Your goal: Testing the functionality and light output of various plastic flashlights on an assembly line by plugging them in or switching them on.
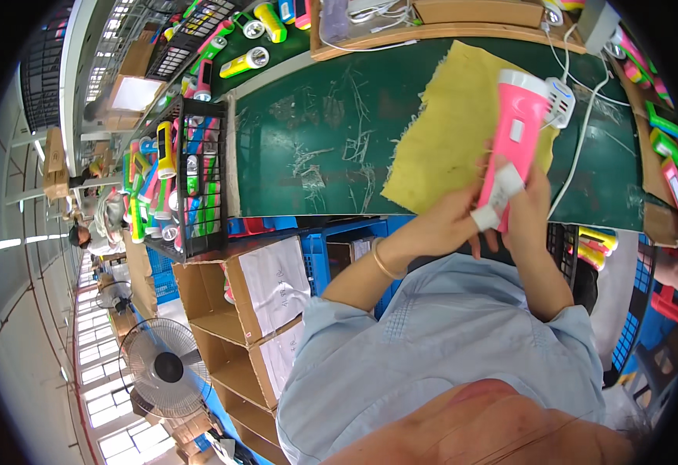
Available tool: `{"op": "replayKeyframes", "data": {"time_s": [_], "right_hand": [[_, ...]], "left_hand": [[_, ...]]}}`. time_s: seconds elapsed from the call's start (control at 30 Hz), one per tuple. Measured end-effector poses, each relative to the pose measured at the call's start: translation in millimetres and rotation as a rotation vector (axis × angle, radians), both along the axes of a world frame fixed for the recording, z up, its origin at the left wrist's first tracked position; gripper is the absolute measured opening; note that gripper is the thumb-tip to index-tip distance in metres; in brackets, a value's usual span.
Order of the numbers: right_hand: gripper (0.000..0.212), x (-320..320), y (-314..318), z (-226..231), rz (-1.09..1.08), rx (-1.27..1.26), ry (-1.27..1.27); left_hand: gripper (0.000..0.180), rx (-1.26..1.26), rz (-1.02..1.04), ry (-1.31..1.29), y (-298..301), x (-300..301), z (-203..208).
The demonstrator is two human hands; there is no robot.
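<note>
Both my hands are closed around the lower part of a pink torch, my left hand at its near side and my right hand wrapping the other. I grip it low, it seems, so the pale switch and white head stay uncovered, the head pointing away from me. White strips show by my fingers; whether they are tape on me or something on the handle, I can't tell from here.

The torch is held up over a yellow cloth, probably spread there to spare the casing from the green tabletop. Beside the torch's head is a white socket block, its cable trailing beyond; the two overlap in my view, so contact is unclear.

Past the cloth, a wooden tray with cables sits at the far edge, likely out of my elbows' way. To my left a black crate is heaped with torches, upright walls presumably stopping them rolling off. Further left are cardboard compartments and a fan.
</note>
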State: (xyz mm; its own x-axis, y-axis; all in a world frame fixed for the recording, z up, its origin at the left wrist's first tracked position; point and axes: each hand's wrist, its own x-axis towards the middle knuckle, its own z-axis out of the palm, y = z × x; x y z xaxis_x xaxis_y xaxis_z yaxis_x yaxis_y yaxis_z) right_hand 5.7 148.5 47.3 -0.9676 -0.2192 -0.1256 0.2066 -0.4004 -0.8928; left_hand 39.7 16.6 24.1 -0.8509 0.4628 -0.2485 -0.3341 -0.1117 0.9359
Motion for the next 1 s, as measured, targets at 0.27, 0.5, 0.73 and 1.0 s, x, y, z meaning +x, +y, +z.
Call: {"op": "replayKeyframes", "data": {"time_s": [0.27, 0.5, 0.73, 1.0], "right_hand": [[0.034, 23, 12, -51, 0.227, 0.537, 0.518], [0.026, 14, 43, -86, 0.131, 0.322, 0.260], [0.024, 10, 43, -82, 0.127, 0.242, 0.184], [0.022, 7, 49, -82, 0.137, 0.191, 0.188]], "left_hand": [[0.066, -0.020, 0.409, 0.299, 7, 8, -27], [0.030, 0.316, 0.477, 0.111, 12, -32, -16], [0.029, 0.552, 0.424, -0.136, 23, -63, 8], [0.037, 0.485, 0.341, -0.155, 20, -70, 2]]}}
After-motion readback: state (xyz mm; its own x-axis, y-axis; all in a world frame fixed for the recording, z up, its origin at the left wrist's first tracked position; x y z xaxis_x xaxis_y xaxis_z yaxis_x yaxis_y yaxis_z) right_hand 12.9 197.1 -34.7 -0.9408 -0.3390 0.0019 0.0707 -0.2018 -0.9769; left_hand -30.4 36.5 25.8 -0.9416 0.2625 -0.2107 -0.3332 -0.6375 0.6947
